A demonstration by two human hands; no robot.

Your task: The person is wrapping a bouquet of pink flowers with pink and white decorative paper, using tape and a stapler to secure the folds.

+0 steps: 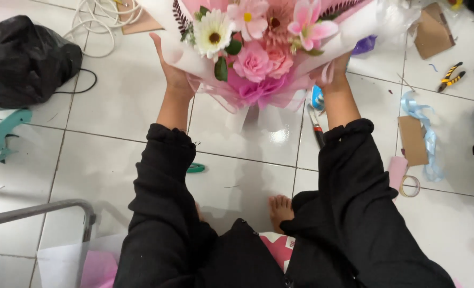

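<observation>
Bouquet (258, 53) clasped between 2 hands, left (174, 74), right (333, 72) perhaps partly hidden.

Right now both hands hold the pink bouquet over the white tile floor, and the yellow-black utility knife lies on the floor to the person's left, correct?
Not quite. The head view shows the utility knife on the person's right, not left. The rest stands: left hand and right hand hold the bouquet over the tile floor.

One bouquet (258, 48), two hands, one black bag (23, 61), one tape roll (409, 186).
</observation>
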